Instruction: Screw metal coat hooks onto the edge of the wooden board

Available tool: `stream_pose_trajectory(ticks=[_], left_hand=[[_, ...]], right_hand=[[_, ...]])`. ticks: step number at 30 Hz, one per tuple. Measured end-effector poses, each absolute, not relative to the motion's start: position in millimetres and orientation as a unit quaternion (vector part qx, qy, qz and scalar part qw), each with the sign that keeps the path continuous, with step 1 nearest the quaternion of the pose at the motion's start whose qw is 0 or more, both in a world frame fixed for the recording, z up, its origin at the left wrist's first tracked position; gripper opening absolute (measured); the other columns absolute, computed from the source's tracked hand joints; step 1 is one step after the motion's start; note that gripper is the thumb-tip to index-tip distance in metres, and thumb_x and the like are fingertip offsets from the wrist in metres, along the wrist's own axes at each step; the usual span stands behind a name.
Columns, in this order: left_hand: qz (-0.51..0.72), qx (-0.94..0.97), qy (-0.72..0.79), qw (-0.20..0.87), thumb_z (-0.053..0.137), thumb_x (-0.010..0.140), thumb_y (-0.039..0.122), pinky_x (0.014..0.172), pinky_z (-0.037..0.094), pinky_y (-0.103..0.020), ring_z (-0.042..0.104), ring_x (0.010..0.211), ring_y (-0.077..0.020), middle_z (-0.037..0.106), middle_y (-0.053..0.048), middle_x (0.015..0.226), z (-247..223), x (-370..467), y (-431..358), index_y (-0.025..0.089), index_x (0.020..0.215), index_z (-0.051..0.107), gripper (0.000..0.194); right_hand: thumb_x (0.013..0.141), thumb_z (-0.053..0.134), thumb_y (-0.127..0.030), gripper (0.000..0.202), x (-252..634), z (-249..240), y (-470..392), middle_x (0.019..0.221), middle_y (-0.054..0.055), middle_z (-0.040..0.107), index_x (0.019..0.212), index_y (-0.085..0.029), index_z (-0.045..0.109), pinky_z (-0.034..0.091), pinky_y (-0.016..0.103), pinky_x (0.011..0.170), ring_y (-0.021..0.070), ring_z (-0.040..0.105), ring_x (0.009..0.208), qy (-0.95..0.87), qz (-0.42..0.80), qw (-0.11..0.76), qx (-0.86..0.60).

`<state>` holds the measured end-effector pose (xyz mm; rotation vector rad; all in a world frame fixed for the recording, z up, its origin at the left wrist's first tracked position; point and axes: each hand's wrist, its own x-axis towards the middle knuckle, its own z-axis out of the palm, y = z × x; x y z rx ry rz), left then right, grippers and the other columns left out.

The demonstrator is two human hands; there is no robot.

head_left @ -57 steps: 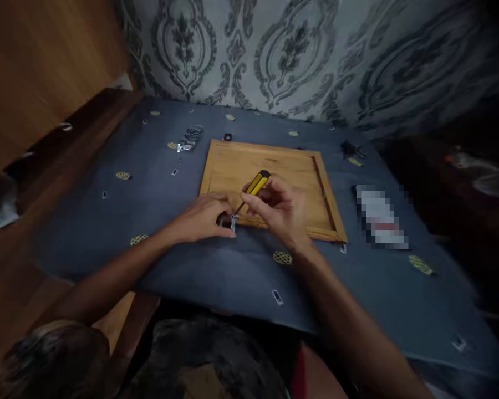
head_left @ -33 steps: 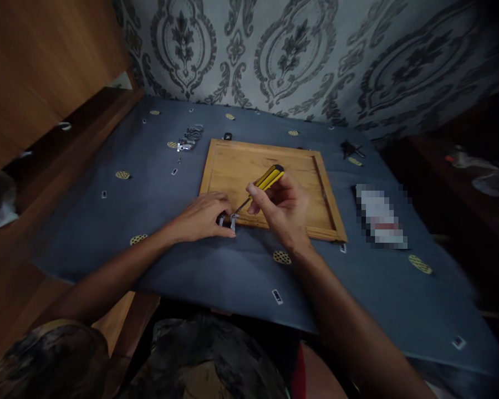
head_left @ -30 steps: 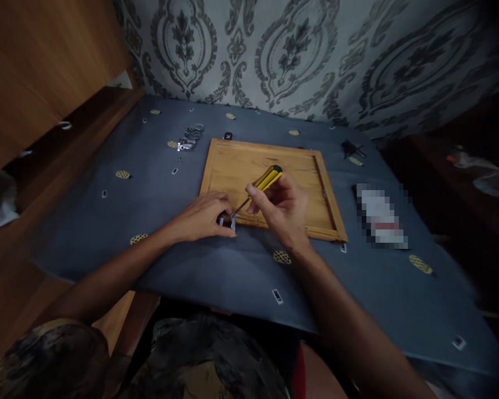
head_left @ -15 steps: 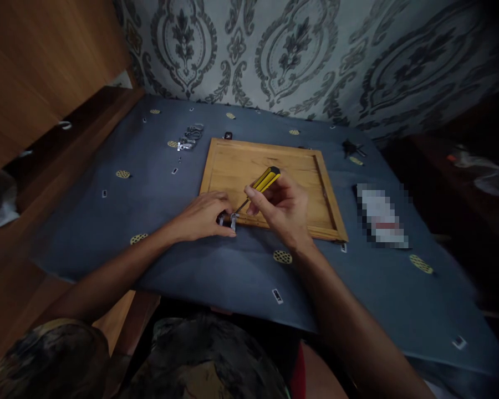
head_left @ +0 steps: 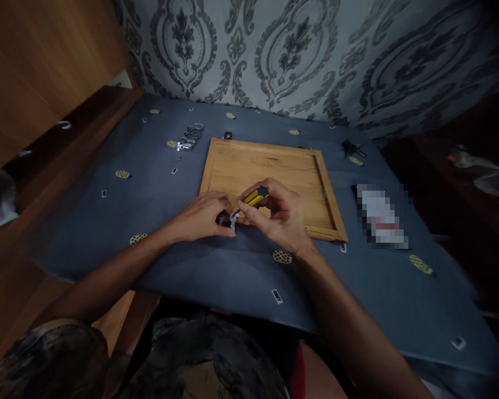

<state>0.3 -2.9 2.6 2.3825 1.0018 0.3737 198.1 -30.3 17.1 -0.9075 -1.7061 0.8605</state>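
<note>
A framed wooden panel (head_left: 253, 166) like a cabinet door lies flat on the cloth-covered table. At its near left corner sits a small metal hinge (head_left: 233, 221). My left hand (head_left: 205, 215) is closed around that corner, fingers over the frame and thumb below, pressing on the hinge. In my right hand (head_left: 280, 213) is a yellow and black screwdriver (head_left: 255, 196), tilted, its handle between thumb and fingers. The screwdriver's tip points down at the hinge; whether a screw sits under it is too small to tell.
Metal hinges (head_left: 187, 143) lie at the back left of the table (head_left: 149, 160). A small dark object (head_left: 228, 135) sits behind the panel. Dark keys-like items (head_left: 352, 148) and a blurred packet (head_left: 381, 216) lie to the right. A wooden cabinet (head_left: 45, 66) borders the left.
My right hand has shifted its grip on the screwdriver, and the handle now sits lower, farther left and flatter. My left hand stays in place at the hinge.
</note>
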Motion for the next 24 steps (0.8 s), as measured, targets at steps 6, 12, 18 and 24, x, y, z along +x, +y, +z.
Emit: stream_pose_trajectory(ticks=[6, 12, 18, 24], left_hand=[[0.135, 0.885, 0.36, 0.261, 0.085, 0.083, 0.038, 0.089, 0.047, -0.037, 0.064, 0.101, -0.0262, 0.068, -0.005, 0.102, 2.5, -0.3, -1.8, 0.019, 0.097, 0.069, 0.029], [0.132, 0.885, 0.366, 0.256, 0.086, 0.082, 0.038, 0.086, 0.046, -0.037, 0.064, 0.096, -0.0255, 0.068, -0.004, 0.096, 2.6, 0.4, -1.2, 0.018, 0.095, 0.069, 0.03], [0.131, 0.884, 0.369, 0.256, 0.086, 0.082, 0.041, 0.086, 0.047, -0.037, 0.064, 0.096, -0.025, 0.068, -0.005, 0.099, 0.7, -0.1, -0.7, 0.018, 0.096, 0.069, 0.031], [0.136, 0.886, 0.356, 0.263, 0.084, 0.083, 0.041, 0.088, 0.047, -0.038, 0.064, 0.1, -0.0256, 0.07, -0.006, 0.106, -0.6, -1.7, 0.2, 0.019, 0.097, 0.069, 0.03]], right_hand=[[0.08, 0.088, -0.049, 0.036, 199.4, 19.1, -25.9, 0.071, -0.005, 0.063, 0.084, -0.022, 0.063, 0.05, 0.023, 0.047, 0.0099, 0.062, 0.053, -0.669, 0.386, 0.511, -0.378], [0.083, 0.083, -0.055, 0.039, 206.7, 22.7, -18.2, 0.068, -0.003, 0.069, 0.098, -0.021, 0.073, 0.059, 0.028, 0.061, 0.0135, 0.069, 0.058, -0.659, 0.431, 0.488, -0.376], [0.074, 0.091, -0.052, 0.039, 204.7, 18.1, -16.1, 0.067, -0.004, 0.068, 0.085, -0.021, 0.07, 0.055, 0.024, 0.049, 0.0107, 0.065, 0.05, -0.64, 0.435, 0.509, -0.378], [0.068, 0.094, -0.055, 0.048, 197.5, 11.9, -16.7, 0.066, -0.007, 0.064, 0.077, -0.023, 0.058, 0.051, 0.023, 0.041, 0.0098, 0.061, 0.045, -0.617, 0.413, 0.54, -0.397]])
